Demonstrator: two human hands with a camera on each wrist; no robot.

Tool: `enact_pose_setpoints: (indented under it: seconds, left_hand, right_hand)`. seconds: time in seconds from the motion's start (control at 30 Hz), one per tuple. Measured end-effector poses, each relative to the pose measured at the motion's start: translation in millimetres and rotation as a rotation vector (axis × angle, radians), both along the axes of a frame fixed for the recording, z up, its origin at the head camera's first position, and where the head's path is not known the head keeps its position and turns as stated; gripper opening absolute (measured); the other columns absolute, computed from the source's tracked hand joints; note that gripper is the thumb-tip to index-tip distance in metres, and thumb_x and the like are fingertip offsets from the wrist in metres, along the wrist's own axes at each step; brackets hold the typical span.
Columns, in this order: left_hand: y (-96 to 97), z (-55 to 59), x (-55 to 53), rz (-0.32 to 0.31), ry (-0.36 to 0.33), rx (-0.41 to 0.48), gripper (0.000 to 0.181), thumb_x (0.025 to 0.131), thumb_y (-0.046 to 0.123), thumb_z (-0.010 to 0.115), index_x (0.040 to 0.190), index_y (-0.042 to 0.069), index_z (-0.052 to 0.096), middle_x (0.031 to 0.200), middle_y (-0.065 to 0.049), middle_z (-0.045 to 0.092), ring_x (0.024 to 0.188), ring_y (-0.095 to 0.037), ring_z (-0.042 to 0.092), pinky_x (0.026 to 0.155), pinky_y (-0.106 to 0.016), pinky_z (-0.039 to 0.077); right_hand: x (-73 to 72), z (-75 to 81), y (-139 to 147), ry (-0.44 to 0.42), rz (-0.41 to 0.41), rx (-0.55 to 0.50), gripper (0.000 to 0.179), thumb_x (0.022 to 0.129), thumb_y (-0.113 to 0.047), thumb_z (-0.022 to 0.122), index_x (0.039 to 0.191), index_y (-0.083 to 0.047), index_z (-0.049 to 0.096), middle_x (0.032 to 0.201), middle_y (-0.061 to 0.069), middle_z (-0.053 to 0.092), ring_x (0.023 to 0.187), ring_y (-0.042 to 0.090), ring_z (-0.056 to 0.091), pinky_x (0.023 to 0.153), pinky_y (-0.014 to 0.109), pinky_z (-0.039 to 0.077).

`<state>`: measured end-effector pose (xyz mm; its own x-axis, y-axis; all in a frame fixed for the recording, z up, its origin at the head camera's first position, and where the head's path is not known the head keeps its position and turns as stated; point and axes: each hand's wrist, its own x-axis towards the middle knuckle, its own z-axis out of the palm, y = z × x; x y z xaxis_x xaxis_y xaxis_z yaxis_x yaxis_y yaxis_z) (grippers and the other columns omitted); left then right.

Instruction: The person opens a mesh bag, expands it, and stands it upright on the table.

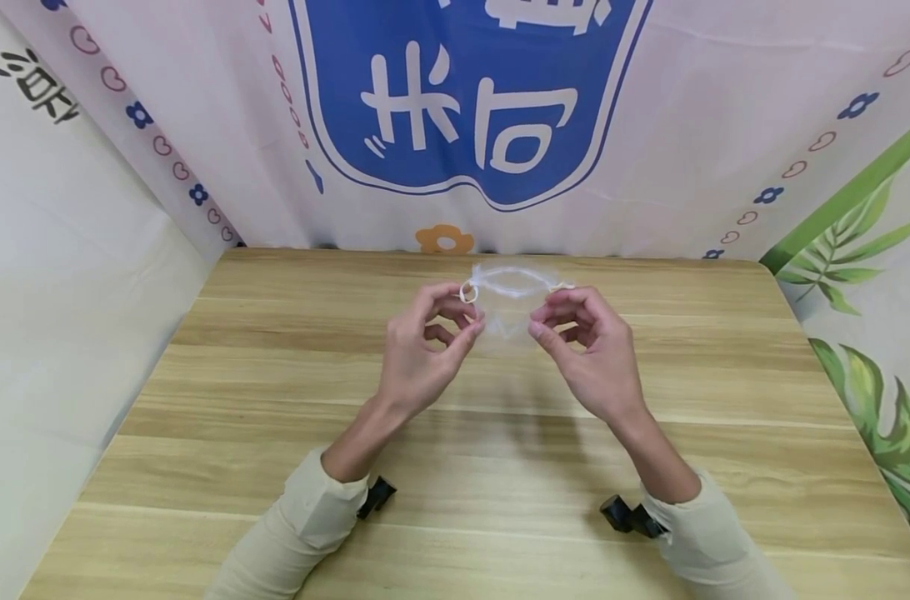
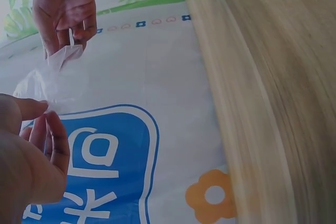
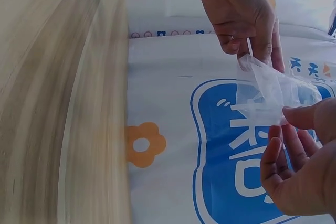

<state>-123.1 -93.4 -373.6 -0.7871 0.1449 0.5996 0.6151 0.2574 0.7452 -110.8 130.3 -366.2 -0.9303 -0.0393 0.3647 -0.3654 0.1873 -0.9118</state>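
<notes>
A small clear plastic bag is held up above the table between both hands, its mouth gaping slightly at the top. My left hand pinches its left side between thumb and fingers, beside a white cord loop. On the opposite side, my right hand pinches the bag near another piece of white cord. Through the left wrist view the thin bag stretches from one hand to the other. The right wrist view shows the see-through film creased between the fingertips.
A wood-grain table lies below the hands. Behind its far edge hangs a white printed curtain with a blue emblem. Black devices stick out at both sleeve cuffs. A leaf-patterned sheet borders the right side.
</notes>
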Motion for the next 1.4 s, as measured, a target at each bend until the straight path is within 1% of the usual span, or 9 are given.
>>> enact_pose_setpoints:
  seconds: [0.23,0.4,0.57,0.73,0.93,1.07,1.17,1.3,1.4]
  left_hand:
    - [-3.6,-5.9,-1.7,-0.036,-0.077,-0.041,0.047,0.09,-0.012,0.078,0.134,-0.004,0.063,0.099,-0.018,0.077,0.087,-0.028,0.076,0.063,-0.024,0.064]
    - [-4.3,-8.7,-4.0,-0.06,-0.108,-0.084,0.048,0.09,-0.012,0.077,0.135,-0.004,0.062,0.095,-0.016,0.075,0.088,-0.027,0.076,0.063,-0.024,0.064]
    - [-4.5,-13.0,-7.1,-0.063,-0.124,-0.112,0.048,0.089,-0.012,0.077,0.134,-0.005,0.062,0.095,-0.015,0.075,0.089,-0.026,0.076,0.065,-0.024,0.065]
    - [-4.4,-17.3,-10.1,-0.06,-0.132,-0.139,0.046,0.09,-0.011,0.077,0.134,-0.003,0.062,0.095,-0.015,0.075,0.09,-0.026,0.077,0.067,-0.024,0.066]
    - [-5.0,-23.2,-14.0,-0.053,-0.171,-0.182,0.048,0.091,-0.01,0.076,0.136,-0.001,0.062,0.097,-0.014,0.077,0.092,-0.026,0.077,0.071,-0.027,0.066]
    - [-4.6,-28.5,-17.8,-0.048,-0.212,-0.209,0.049,0.091,-0.011,0.076,0.136,0.0,0.062,0.098,-0.013,0.078,0.09,-0.025,0.077,0.073,-0.03,0.067]
    - [-4.0,-31.4,-20.4,-0.04,-0.243,-0.229,0.049,0.091,-0.01,0.076,0.137,-0.001,0.062,0.1,-0.013,0.079,0.089,-0.024,0.075,0.073,-0.032,0.067]
    - [-3.7,-36.0,-24.3,-0.03,-0.277,-0.257,0.05,0.092,-0.008,0.077,0.138,-0.001,0.062,0.101,-0.013,0.079,0.088,-0.022,0.074,0.072,-0.028,0.065]
    - [-4.0,-40.7,-28.1,-0.027,-0.297,-0.276,0.049,0.092,-0.007,0.077,0.138,0.0,0.062,0.102,-0.012,0.079,0.088,-0.022,0.074,0.071,-0.024,0.064]
  right_hand:
    - [-1.8,-6.7,9,-0.028,0.001,0.044,0.039,0.092,0.005,0.08,0.127,0.004,0.062,0.105,0.023,0.077,0.087,0.005,0.071,0.074,0.017,0.058]
    - [-3.5,-11.5,15,-0.037,-0.004,0.091,0.044,0.091,0.004,0.081,0.131,0.002,0.062,0.103,0.022,0.079,0.086,0.004,0.07,0.073,0.015,0.057]
    - [-6.0,-14.8,17,-0.038,0.002,0.125,0.044,0.091,0.003,0.082,0.131,0.001,0.064,0.1,0.021,0.081,0.086,0.001,0.07,0.071,0.016,0.056]
    - [-10.2,-19.3,19,-0.056,0.011,0.153,0.042,0.09,0.002,0.083,0.129,0.0,0.065,0.098,0.019,0.082,0.084,0.0,0.07,0.07,0.015,0.056]
    - [-16.2,-27.7,20,-0.076,0.019,0.206,0.041,0.089,0.002,0.085,0.126,-0.003,0.068,0.096,0.015,0.083,0.08,0.001,0.07,0.068,0.015,0.057]
    - [-22.0,-34.8,19,-0.087,0.032,0.258,0.041,0.088,0.002,0.085,0.125,-0.003,0.069,0.099,0.015,0.083,0.08,0.006,0.072,0.069,0.016,0.059]
    - [-26.2,-40.2,19,-0.095,0.049,0.293,0.041,0.088,0.003,0.085,0.124,-0.002,0.069,0.101,0.016,0.082,0.081,0.016,0.074,0.068,0.018,0.06]
    - [-30.7,-45.7,17,-0.106,0.061,0.333,0.04,0.088,0.003,0.084,0.125,-0.001,0.068,0.102,0.019,0.082,0.083,0.027,0.076,0.068,0.016,0.06]
    - [-33.6,-48.1,16,-0.105,0.055,0.351,0.039,0.089,0.002,0.084,0.125,0.0,0.069,0.104,0.019,0.082,0.086,0.03,0.077,0.07,0.017,0.061]
